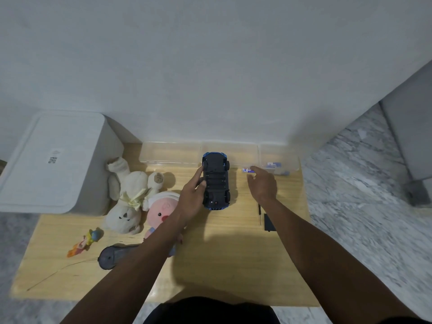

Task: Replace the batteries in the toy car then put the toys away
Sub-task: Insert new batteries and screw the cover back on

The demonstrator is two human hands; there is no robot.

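A blue toy car (216, 180) lies upside down on the wooden table (222, 260), its black underside and open battery bay facing up. My left hand (191, 197) grips the car's left side. My right hand (261, 183) pinches a blue-and-white battery (246, 170) at its fingertips, just right of the car. More batteries (274, 165) lie in a clear plastic box (279, 157) at the back right. A black battery cover (268, 222) and a thin screwdriver (259, 213) lie by my right forearm.
A white storage bin (53, 160) stands at the left. Beside it lie a cream plush rabbit (131, 195), a pink-faced doll (161, 211), a small orange figure (83, 244) and a dark remote control (114, 254). Clear containers (170, 153) line the wall.
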